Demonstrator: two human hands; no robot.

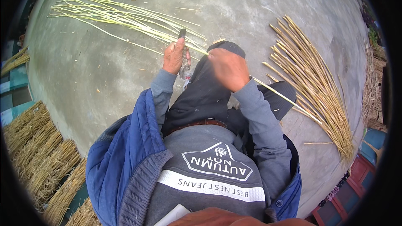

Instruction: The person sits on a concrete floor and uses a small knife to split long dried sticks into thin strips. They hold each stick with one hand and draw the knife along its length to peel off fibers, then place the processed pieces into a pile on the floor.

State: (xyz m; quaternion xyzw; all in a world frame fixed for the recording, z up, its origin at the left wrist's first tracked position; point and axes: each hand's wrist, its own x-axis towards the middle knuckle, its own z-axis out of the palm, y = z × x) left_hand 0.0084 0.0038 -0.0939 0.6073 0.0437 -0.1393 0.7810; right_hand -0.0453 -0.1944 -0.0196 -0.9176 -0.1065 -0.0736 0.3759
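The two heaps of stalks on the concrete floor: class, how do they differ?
The left heap of stalks is pale green, thin and loosely fanned; the right heap of stalks is tan, thicker-looking and packed closer. The left heap reaches the left hand; the right heap lies apart. Both are long and lie flat.

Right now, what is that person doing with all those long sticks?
A person sits on the concrete floor and works on one long pale stalk that lies across the raised knee. The left hand grips a knife with its blade pointing up. The right hand holds the stalk. A heap of greenish stalks lies ahead on the left, and a pile of dry yellow stalks lies on the right.
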